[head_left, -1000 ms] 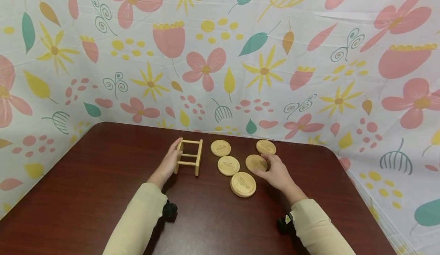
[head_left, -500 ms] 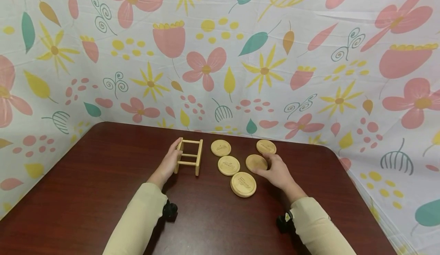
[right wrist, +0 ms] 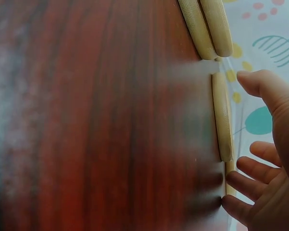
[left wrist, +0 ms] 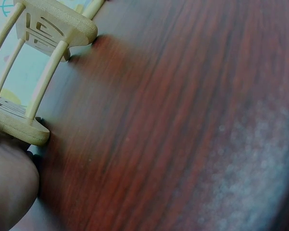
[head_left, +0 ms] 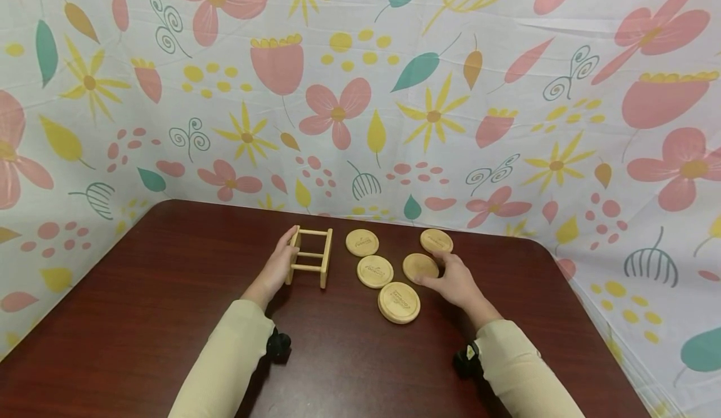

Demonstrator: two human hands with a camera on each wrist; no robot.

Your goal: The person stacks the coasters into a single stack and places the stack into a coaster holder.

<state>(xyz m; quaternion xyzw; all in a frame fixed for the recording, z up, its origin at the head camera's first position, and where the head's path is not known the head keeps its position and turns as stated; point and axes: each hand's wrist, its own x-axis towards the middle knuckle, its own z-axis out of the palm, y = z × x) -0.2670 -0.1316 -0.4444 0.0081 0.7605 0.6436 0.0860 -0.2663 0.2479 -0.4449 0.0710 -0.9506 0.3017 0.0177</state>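
My left hand [head_left: 275,269] grips the left side of a small light-wood coaster rack [head_left: 325,259], made of two end panels joined by rods. In the left wrist view the slotted panels of the rack stand on the table, the hand at the nearer one. My right hand [head_left: 457,282] hovers around a round wooden coaster [head_left: 420,268], thumb and fingers spread over its right side. The right wrist view shows the thumb [right wrist: 259,84] raised apart from the coaster edge [right wrist: 222,115], fingertips loosely bent beside the coasters.
Between rack and right hand lie an upper coaster [head_left: 362,243], a middle coaster [head_left: 375,271] and a thicker stack of coasters [head_left: 398,302]. Another coaster [head_left: 436,241] lies behind the right hand's fingers. A flowered cloth [head_left: 338,111] hangs behind the dark wood table [head_left: 338,368].
My right hand has shifted slightly to the right, its fingertips drawing back a little from the coaster. The left hand and the rack have stayed put.
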